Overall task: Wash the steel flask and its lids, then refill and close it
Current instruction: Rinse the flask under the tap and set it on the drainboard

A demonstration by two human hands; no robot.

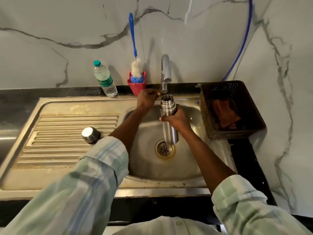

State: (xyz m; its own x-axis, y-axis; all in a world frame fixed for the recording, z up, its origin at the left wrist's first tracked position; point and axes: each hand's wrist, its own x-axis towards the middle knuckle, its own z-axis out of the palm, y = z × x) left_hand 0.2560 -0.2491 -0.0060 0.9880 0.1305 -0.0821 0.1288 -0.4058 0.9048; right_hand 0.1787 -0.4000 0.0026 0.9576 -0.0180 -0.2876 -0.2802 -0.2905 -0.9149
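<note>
While my sleeves [88,180] fill the near edge at 6 o'clock, both forearms reach fwd over the steel sink [169,167]. Drain [165,150] sits just past them, mid-basin. My right hand [177,120] is wrapped round the steel flask [169,131] at mid-body, fingers and thumb curled on it; the flask is upright w/ a slight tilt, above the basin, its base hanging over the drain, its open threaded mouth up at 12 o'clock, right under the tap spout. No lid on it. At 9 o'clock from the flask, a steel lid [90,134] stands dome-up on the ribbed drainboard [67,133], well apart from the basin. My left hand [147,97] is up at 11 o'clock from the flask mouth, curled beside the tap [165,73]; can't tell if it grasps the tap's handle or anything else. At 3 o'clock, a brown basket [254,119] on the counter holds a checked cloth [225,114]. Far back by the marble wall: a red holder [137,87] w/ a blue-handled bottle brush [133,48], and at 10 o'clock a clear water bottle [105,78], green cap, green label, lettering too blurred to read. A blue hose [243,39] runs up the wall at 1 o'clock.
</note>
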